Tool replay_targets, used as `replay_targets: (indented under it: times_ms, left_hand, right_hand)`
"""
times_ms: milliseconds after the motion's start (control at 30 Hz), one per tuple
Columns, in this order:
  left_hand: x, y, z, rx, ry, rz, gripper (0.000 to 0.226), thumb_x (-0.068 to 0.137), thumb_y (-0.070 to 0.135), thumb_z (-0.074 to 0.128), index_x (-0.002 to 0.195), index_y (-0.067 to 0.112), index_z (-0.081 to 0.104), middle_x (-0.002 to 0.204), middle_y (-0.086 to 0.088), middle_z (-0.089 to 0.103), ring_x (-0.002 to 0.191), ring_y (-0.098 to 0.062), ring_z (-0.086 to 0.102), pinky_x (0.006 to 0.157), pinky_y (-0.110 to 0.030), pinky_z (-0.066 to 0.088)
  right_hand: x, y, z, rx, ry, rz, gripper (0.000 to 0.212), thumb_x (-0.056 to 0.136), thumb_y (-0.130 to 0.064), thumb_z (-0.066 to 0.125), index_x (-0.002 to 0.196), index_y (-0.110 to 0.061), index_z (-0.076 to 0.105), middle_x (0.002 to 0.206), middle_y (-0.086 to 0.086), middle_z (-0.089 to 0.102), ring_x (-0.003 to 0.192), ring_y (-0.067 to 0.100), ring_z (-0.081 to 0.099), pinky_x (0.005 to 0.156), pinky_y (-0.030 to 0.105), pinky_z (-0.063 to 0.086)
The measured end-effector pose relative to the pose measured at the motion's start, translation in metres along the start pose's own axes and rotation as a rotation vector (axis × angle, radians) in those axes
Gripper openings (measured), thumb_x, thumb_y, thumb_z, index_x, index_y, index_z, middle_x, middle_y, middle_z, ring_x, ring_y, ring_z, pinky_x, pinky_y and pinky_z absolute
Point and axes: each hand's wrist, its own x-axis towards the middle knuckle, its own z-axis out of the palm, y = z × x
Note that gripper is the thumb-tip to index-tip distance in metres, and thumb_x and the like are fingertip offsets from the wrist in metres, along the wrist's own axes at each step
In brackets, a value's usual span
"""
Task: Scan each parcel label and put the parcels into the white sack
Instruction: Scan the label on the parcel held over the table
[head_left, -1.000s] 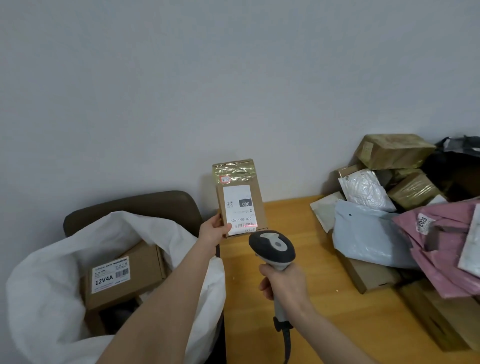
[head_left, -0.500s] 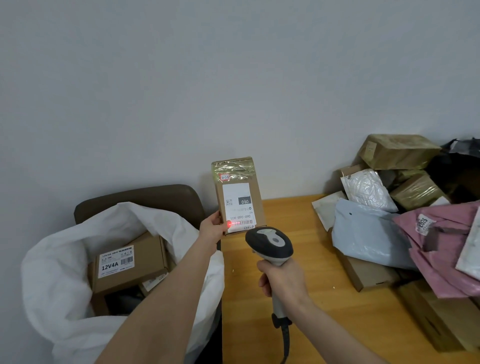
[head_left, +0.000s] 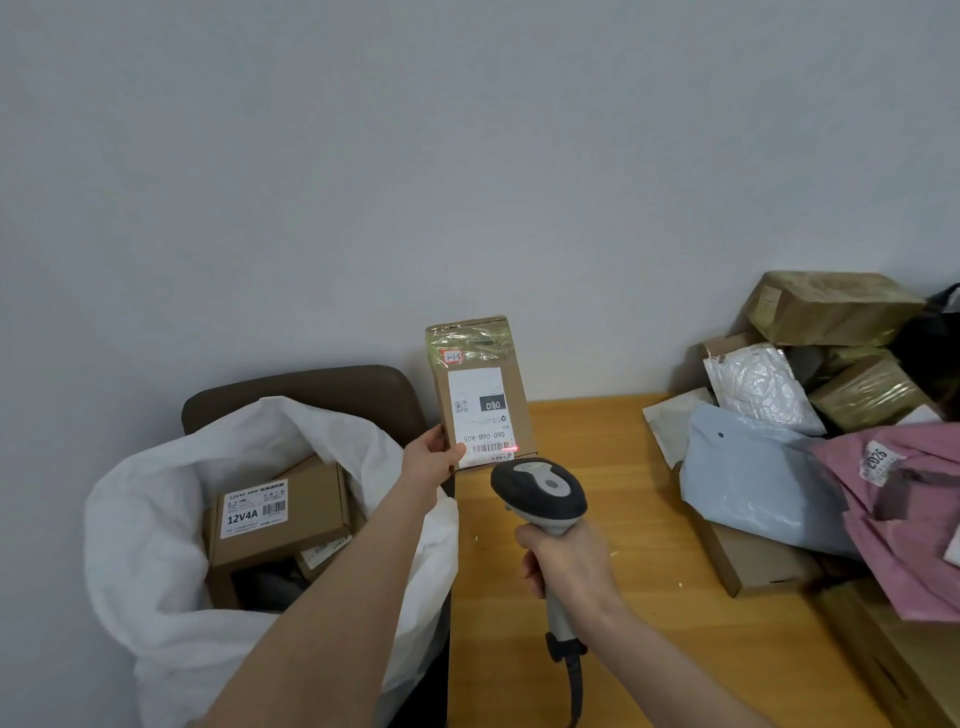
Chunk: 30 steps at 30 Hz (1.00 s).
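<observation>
My left hand (head_left: 432, 460) holds a small brown cardboard parcel (head_left: 519, 400) upright by its lower left corner, its white label facing me. A red scanner light falls on the barcode at the label's bottom right. My right hand (head_left: 569, 564) grips the handle of a grey and black barcode scanner (head_left: 540, 491), whose head points at the label just below the parcel. The white sack (head_left: 156, 545) stands open at the left and holds a brown box with a 12V4A label (head_left: 278, 514).
A wooden table (head_left: 649, 623) runs from the centre to the right. A pile of parcels (head_left: 810, 441) covers its right side: taped brown boxes, a grey mailer, a pink mailer, a silver bubble bag. A brown chair back (head_left: 311, 389) stands behind the sack. The grey wall is close behind.
The red scan light has shifted from the label's left edge to the right end of the barcode. Both hands stay almost where they were.
</observation>
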Motion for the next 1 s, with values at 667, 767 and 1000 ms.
replay_targets:
  times_ms: [667, 767, 1000]
  left_hand:
    - [-0.031, -0.029, -0.237, 0.913, 0.262, 0.013, 0.059, 0.086, 0.007, 0.064, 0.141, 0.015, 0.046, 0.130, -0.010, 0.059, 0.117, -0.026, 0.056, 0.098, -0.032, 0.043]
    - [-0.010, -0.036, -0.254, 1.203, 0.116, -0.028, 0.059, 0.089, 0.008, 0.059, 0.144, 0.019, 0.041, 0.141, -0.008, 0.049, 0.127, -0.025, 0.047, 0.103, -0.030, 0.036]
    - [0.034, -0.082, -0.223, 1.400, -0.049, -0.074, 0.052, 0.097, 0.003, 0.038, 0.140, 0.031, 0.045, 0.137, -0.005, 0.049, 0.117, -0.023, 0.052, 0.095, -0.035, 0.047]
  right_hand:
    - [0.086, -0.016, 0.130, 0.094, -0.246, 0.137, 0.008, 0.087, -0.003, 0.065, 0.079, -0.001, 0.063, 0.064, 0.012, 0.064, 0.050, 0.018, 0.056, 0.049, 0.027, 0.046]
    - [0.099, -0.005, 0.157, 0.060, -0.223, 0.183, 0.014, 0.085, -0.004, 0.066, 0.071, -0.002, 0.064, 0.063, 0.012, 0.065, 0.053, 0.020, 0.058, 0.058, 0.032, 0.050]
    - [0.126, 0.009, 0.181, 0.021, -0.164, 0.244, 0.012, 0.086, -0.003, 0.065, 0.075, -0.002, 0.061, 0.064, 0.011, 0.063, 0.053, 0.019, 0.056, 0.061, 0.031, 0.049]
